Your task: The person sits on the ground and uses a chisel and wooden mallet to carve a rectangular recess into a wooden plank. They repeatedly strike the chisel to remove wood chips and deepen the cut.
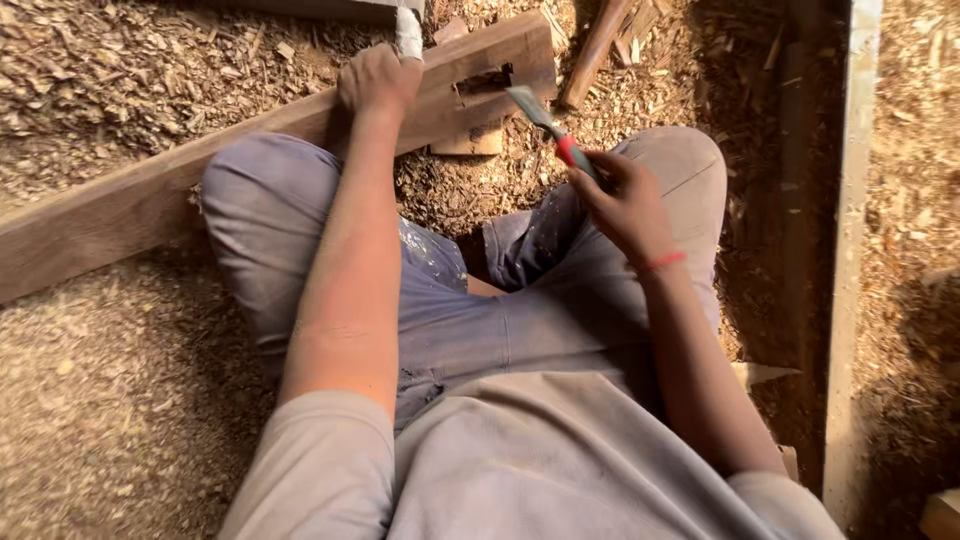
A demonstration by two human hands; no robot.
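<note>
I sit on the ground with a long brown wooden beam (120, 210) lying across my left knee. Near its far end the beam has a rectangular mortise (483, 82) cut into it. My left hand (378, 78) rests closed on the beam's top, just left of the mortise, with a white taped object (408, 30) standing right above it; whether the hand holds it is unclear. My right hand (625, 200) grips a chisel (548, 122) by its red and dark handle. The flat metal blade points up-left toward the mortise, a little short of it.
Wood chips and sawdust (110, 90) cover the ground all around. A round wooden stick (593, 50) lies beyond the beam's end. A pale long plank (850, 250) runs along the right side, with a darker board beside it.
</note>
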